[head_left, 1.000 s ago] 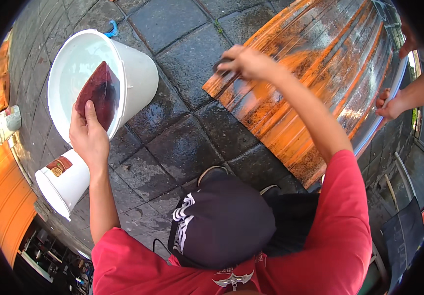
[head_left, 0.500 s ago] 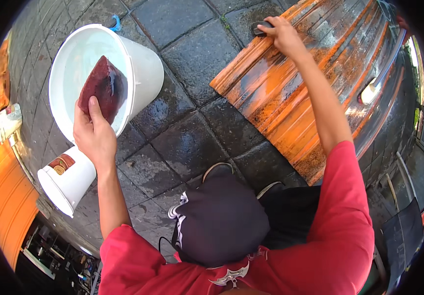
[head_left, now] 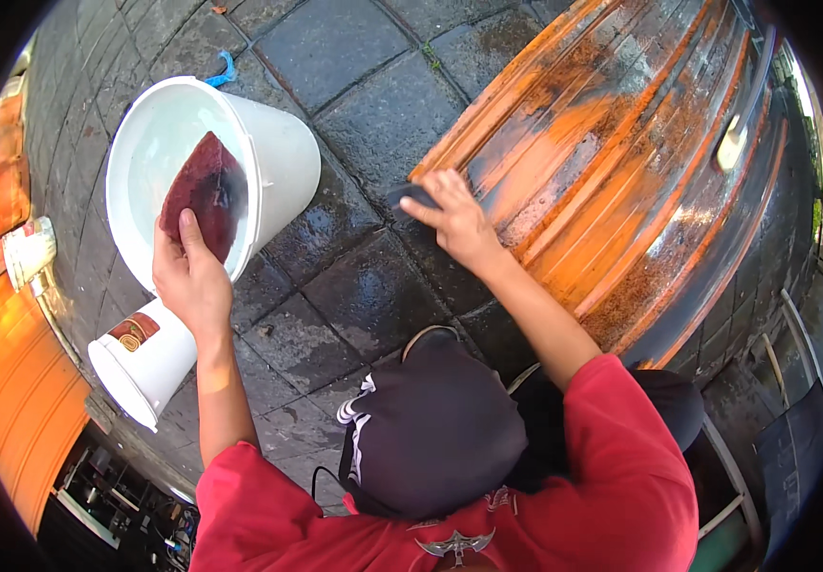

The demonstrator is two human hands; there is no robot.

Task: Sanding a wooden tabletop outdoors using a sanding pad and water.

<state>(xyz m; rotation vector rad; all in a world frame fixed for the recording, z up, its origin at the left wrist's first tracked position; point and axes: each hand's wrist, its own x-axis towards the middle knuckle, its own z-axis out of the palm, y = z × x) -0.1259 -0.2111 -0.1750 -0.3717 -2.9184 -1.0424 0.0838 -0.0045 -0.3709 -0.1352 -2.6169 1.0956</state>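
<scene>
Nearer than a moment ago, the right hand grips a dark block beside the orange panel; the left hand clasps a dark-red piece in front of the white bucket.

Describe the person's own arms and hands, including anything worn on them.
The left sleeve and right sleeve are both short and plain red, leaving the forearms uncovered. The left hand and right hand are ungloved, and no watch or bracelet shows on either wrist.
</scene>
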